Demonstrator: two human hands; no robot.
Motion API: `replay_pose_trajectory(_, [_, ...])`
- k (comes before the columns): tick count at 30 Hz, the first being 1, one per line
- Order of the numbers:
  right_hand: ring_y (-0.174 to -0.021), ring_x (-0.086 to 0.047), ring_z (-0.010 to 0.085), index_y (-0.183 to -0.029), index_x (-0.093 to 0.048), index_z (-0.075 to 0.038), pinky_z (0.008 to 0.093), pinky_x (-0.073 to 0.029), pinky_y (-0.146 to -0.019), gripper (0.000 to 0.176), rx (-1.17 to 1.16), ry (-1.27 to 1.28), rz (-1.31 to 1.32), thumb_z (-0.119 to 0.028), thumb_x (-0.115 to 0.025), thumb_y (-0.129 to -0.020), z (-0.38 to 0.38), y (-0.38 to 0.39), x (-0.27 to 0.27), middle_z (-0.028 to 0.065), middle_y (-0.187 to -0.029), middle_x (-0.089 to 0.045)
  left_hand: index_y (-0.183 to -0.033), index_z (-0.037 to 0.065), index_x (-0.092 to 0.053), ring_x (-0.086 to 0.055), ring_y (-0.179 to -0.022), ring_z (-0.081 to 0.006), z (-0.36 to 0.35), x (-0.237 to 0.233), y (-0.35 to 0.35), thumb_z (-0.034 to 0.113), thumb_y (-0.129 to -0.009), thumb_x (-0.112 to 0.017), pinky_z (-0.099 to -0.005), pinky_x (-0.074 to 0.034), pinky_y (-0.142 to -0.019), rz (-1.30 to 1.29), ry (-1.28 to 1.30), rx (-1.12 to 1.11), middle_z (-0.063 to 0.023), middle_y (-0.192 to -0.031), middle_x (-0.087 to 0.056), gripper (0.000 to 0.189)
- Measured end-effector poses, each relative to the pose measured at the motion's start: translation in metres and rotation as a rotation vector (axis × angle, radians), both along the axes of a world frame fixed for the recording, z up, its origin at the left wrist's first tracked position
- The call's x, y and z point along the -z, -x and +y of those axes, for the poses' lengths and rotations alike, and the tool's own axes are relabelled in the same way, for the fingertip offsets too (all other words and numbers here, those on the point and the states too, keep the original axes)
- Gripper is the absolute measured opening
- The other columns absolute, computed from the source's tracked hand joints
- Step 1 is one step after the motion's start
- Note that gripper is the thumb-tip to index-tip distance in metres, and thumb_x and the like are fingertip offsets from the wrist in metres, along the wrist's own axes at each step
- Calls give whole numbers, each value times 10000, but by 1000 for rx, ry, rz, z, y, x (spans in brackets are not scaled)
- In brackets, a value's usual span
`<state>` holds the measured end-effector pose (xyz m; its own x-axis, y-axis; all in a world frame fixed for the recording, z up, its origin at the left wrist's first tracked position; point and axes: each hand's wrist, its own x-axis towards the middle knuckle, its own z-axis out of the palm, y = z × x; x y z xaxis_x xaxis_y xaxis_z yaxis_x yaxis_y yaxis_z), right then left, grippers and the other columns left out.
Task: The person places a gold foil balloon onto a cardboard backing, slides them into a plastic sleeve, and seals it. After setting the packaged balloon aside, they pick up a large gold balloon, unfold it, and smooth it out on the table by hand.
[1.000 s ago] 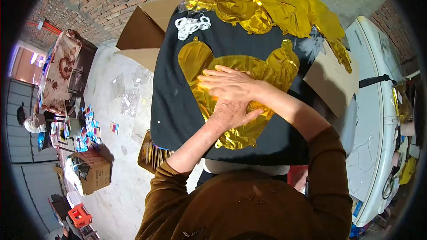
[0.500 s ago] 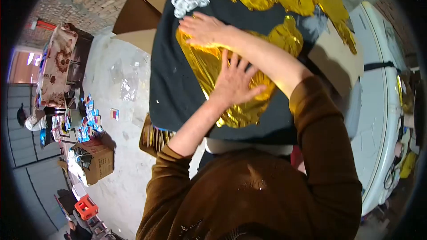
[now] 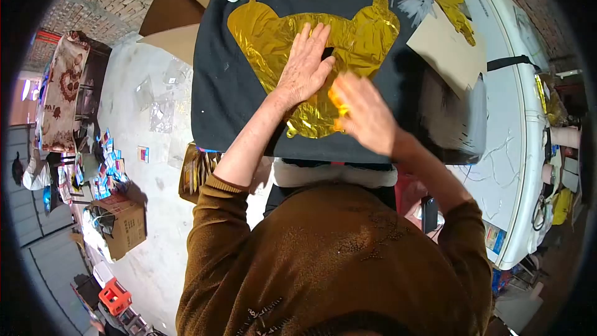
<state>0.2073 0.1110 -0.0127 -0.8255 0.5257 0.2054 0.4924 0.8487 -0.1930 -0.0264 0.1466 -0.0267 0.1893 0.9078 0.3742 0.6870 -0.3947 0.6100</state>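
Shiny gold two-lobed foil shape (image 3: 364,34) flat on black cloth (image 3: 227,93), my left hand (image 3: 303,70) open palm-down upon it, gripping nothing, my right hand (image 3: 368,112) by its lower right edge (too blurred to tell its grip).

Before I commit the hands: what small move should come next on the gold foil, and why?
Probably a light downward stroke by the right hand over the gold foil's lower end: creases show there, that hand is close by, and the left hand lies flat, likely steadying the middle.
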Motion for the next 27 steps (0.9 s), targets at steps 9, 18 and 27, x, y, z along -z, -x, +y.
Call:
replay_pose_trajectory(9, [-1362, -526, 296, -1100, -726, -43, 527, -367, -1177, 377, -443, 94, 178, -333, -762, -863, -71, -22, -3, 103, -1371, -627, -1551, 164, -439, -245, -1539, -376, -4, 9, -12, 589, -1031, -447, -593, -145, -1248, 505, -108, -53, -159, -1627, -359, 672])
replay_pose_trajectory(18, [-1053, -609, 222, -1035, -675, -98, 406, -468, -899, 322, -299, 66, 10, -387, -710, -896, -37, -10, -33, 46, -1098, -665, -1555, 197, -448, -248, -1529, -412, -10, 8, -15, 628, -1004, -463, -640, -136, -1227, 566, -123, -73, -159, -1624, -369, 699])
replay_pose_trajectory(27, [-1037, -609, 311, -1189, -650, -64, 424, -542, -852, 298, 135, -143, 231, -98, -628, -893, 106, -26, -22, 107, -1068, -621, -1574, 204, -418, -259, -1519, -415, -12, 7, -21, 676, -997, -414, -647, -161, -1217, 608, -80, -84, -152, -1630, -353, 746])
